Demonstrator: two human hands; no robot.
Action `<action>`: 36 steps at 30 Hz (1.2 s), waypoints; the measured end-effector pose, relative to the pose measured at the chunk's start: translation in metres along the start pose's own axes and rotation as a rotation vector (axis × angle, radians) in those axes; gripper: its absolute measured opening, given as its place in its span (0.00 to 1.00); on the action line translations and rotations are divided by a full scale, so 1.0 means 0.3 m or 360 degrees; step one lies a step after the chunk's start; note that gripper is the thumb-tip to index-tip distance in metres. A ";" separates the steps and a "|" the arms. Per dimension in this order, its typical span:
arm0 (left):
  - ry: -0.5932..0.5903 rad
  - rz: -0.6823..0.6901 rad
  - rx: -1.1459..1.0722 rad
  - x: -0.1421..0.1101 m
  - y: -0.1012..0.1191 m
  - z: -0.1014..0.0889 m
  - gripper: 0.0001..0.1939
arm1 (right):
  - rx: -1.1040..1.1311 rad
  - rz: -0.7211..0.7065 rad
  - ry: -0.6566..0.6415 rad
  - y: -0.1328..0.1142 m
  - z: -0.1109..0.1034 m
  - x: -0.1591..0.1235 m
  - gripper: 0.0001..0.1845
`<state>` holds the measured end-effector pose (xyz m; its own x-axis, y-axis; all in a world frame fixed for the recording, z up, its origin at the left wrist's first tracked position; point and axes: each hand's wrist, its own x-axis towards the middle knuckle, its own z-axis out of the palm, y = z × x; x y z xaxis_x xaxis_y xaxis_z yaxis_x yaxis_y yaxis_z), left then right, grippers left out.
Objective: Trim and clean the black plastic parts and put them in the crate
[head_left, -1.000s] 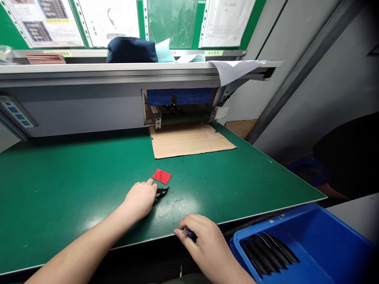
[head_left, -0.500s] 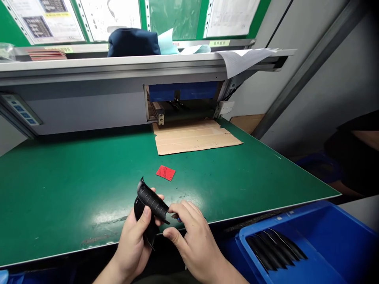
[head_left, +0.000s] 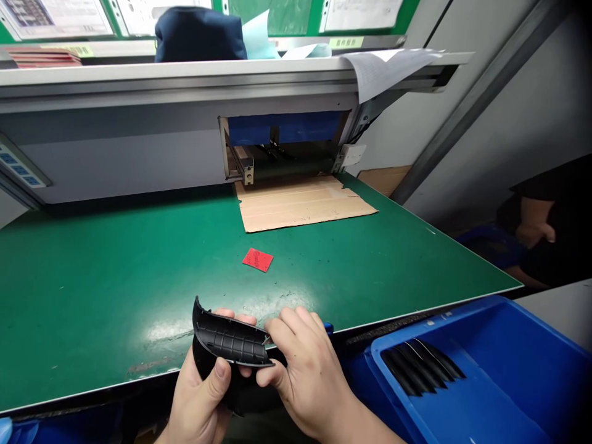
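Note:
My left hand is closed around a curved black plastic shell, thumb on its near edge. The shell's hollow, ribbed inside faces me, and a second black curved section hangs below it; whether the two are joined, I cannot tell. At the shell's right end, my right hand is closed, its thumb and index finger by the edge. A thin metal tip shows between those fingers, and a blue end pokes out behind the knuckles, apparently one slim tool. Most of it is hidden by the hand.
On the green tabletop lie a red square sheet and flat cardboard before an opening. A blue bin holding several black curved pieces stands at right. Another person's hand is visible at far right.
The black shell has turned from its outer side to its ribbed inside and lies more level. My right hand has stayed at its right end. The view has tilted down slightly.

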<state>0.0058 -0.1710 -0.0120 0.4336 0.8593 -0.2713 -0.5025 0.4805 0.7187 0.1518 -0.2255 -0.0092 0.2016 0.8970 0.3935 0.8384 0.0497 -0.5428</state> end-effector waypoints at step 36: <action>0.0080 -0.0250 -0.0188 0.048 -0.047 -0.018 0.24 | 0.0798 -0.0133 0.0176 0.020 0.046 -0.040 0.07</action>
<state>0.0151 -0.1643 -0.0296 0.4773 0.7784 -0.4078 -0.5174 0.6240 0.5856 0.1474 -0.2298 -0.0271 0.2194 0.8306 0.5118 0.5135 0.3477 -0.7845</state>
